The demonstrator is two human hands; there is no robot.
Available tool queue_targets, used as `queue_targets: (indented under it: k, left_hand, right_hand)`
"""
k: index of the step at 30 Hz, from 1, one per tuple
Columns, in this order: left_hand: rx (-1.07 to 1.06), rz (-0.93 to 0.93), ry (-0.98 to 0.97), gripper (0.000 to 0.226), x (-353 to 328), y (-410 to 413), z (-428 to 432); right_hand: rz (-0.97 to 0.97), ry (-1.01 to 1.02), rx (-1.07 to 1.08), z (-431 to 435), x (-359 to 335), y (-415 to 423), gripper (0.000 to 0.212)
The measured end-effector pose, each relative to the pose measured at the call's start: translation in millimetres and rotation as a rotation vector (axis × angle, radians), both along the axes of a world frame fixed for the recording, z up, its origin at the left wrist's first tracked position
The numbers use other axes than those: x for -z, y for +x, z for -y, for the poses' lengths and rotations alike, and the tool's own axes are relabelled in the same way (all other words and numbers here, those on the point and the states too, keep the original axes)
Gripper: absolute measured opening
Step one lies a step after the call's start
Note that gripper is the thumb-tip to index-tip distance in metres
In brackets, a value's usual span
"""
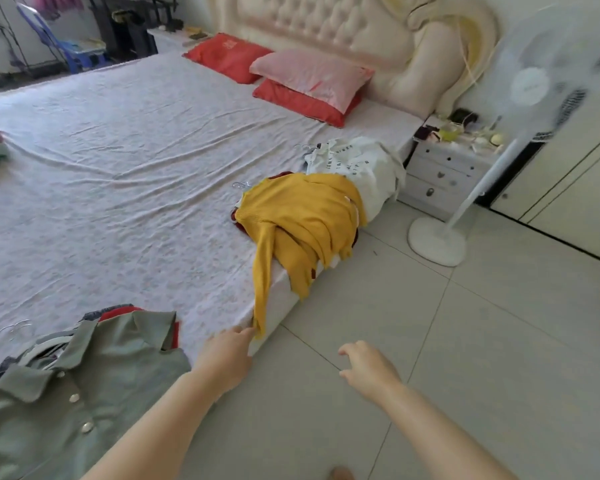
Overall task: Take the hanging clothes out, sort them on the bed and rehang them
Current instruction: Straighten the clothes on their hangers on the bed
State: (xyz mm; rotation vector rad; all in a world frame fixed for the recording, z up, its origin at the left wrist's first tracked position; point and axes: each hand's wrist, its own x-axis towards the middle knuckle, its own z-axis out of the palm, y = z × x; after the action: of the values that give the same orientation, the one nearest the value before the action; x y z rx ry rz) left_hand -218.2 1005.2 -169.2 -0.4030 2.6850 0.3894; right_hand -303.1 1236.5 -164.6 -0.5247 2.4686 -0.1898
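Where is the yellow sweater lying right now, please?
In the head view the yellow sweater lies at the right edge of the bed, overlapping the white printed top, one sleeve trailing toward the left hand.
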Motion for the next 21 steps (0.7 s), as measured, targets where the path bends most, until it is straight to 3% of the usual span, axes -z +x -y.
queue_targets:
  k: [9,21]
  left_hand:
    - [0.166,0.019,-0.078,0.044,-9.3,-131.1,-123.0]
    - [0.214,0.029,-0.096,0.050,14.9,-324.7,-153.2]
  right_hand:
    - [-0.014,0.056,0.104,-145.8,-3.3,-111.7,0.039]
    - [0.012,0.083,0.144,-183.3,15.7,-289.6,0.042]
